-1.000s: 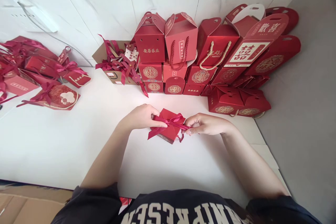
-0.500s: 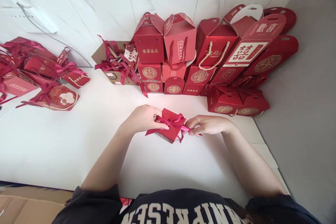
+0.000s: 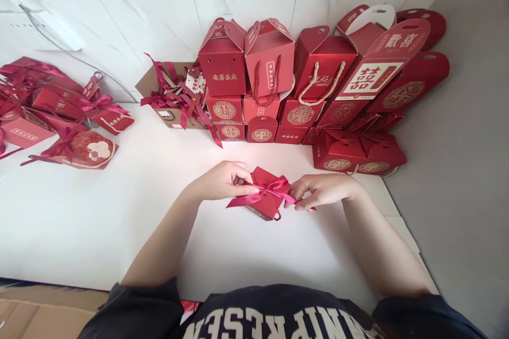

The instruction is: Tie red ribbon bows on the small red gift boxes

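A small red gift box (image 3: pixel 267 202) lies on the white table (image 3: pixel 99 222) in front of me, tilted, with a dark pink ribbon (image 3: pixel 265 190) tied in a bow across its top. My left hand (image 3: pixel 222 180) is closed, pinching the bow's left loop against the box. My right hand (image 3: pixel 322 189) is closed too, pinching the ribbon's right tail, which runs taut from the knot. One loose ribbon tail hangs off the box toward the lower left.
Stacked red gift boxes and handled bags (image 3: pixel 310 79) line the back wall. A brown carton of ribbons and tags (image 3: pixel 177 92) stands to their left. More ribboned red boxes (image 3: pixel 59 111) lie at the far left. A grey floor (image 3: pixel 457 169) runs beyond the right table edge.
The box and both hands have shifted slightly to the right. The bow's loops stand fuller, and my right hand has drawn the ribbon tail further out.
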Tool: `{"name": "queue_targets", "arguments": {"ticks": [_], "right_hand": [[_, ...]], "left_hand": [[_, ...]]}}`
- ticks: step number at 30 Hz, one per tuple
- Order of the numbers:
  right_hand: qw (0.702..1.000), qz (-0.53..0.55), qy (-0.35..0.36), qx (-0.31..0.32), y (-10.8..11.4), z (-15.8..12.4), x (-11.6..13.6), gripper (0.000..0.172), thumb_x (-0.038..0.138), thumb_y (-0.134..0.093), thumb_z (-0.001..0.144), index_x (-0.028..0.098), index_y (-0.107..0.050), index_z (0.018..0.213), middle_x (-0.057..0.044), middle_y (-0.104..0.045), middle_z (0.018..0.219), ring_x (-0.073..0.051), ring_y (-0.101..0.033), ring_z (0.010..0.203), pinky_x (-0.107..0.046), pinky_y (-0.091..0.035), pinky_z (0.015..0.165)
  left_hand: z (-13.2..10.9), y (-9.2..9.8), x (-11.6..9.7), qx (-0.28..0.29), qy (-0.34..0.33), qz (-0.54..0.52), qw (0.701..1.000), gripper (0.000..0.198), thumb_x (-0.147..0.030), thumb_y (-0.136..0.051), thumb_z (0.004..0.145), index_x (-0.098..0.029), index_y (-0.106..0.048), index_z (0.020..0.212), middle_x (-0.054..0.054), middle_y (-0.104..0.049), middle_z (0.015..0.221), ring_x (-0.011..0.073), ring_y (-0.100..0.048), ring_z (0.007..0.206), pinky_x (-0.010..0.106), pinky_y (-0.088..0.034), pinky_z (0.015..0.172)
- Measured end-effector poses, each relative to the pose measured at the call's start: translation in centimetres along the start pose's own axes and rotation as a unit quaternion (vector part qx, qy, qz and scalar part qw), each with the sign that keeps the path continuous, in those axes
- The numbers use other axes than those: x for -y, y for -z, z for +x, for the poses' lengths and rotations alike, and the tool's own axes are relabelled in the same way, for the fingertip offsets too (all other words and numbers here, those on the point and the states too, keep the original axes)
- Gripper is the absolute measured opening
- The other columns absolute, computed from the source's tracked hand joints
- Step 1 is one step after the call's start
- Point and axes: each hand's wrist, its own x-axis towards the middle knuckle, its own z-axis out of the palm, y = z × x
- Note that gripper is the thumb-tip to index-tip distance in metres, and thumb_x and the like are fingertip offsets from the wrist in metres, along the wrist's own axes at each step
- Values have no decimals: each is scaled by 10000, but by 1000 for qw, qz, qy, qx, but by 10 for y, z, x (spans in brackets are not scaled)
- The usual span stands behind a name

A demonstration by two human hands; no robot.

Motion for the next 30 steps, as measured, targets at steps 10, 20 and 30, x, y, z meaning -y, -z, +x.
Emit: {"name": "queue_targets", "arguments": {"ticks": [10, 20, 30], "right_hand": [[1000, -6, 6, -20, 0, 0, 4, 317, 461, -601, 838, 161, -619, 737, -11, -591, 726, -128, -542, 643, -249, -419, 619], [1000, -10, -20, -18, 1, 2, 4, 299, 438, -616, 825, 156, -699, 772, 8, -554, 657, -124, -507, 628, -249, -382, 605], [991, -46, -34, -122, 5, -14, 5, 408, 572, -582, 830, 171, -657, 824, -33, -661, 824, -175, -569, 757, -266, -402, 667]], "left_hand": [[14, -28, 0, -144, 38, 53, 987, 398, -445, -684, 743, -168, -456, 570, -23, -466, 735, 97, -453, 612, 248, -382, 636], [12, -27, 1, -137, 120, 84, 980, 366, -502, -656, 726, -180, -555, 586, -14, -470, 745, 105, -459, 578, 258, -363, 592], [-4, -9, -12, -122, 108, 11, 987, 444, -531, -664, 722, -235, -550, 1032, -35, -464, 754, 121, -437, 635, 239, -370, 592]]}}
